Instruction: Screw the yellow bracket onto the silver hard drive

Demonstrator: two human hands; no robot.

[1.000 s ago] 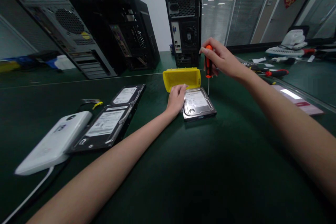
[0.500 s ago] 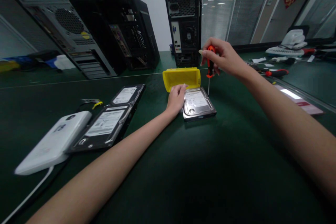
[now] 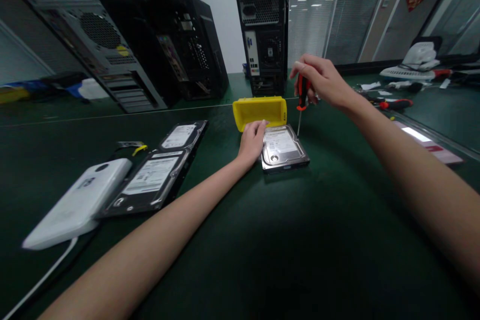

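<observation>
A silver hard drive with a white label lies flat on the green table. My left hand grips its left edge, thumb and fingers closed at the upper left corner. In my right hand is a red and black screwdriver, its fingers wrapped round the handle. The shaft points down, and its tip meets the drive's upper right corner. Whether it sits in a screw is too small to tell. Directly behind the drive, a yellow bin faces me with its open side.
Left of my arm lie two more hard drives and a white corded box. Computer cases stand along the back. On the right are a red-handled tool, paper scraps and a pink and white flat item.
My right hand has turned slightly on the screwdriver handle, its fingers shifted and the handle tilted a little to the right. My left hand and the hard drive stay put.
</observation>
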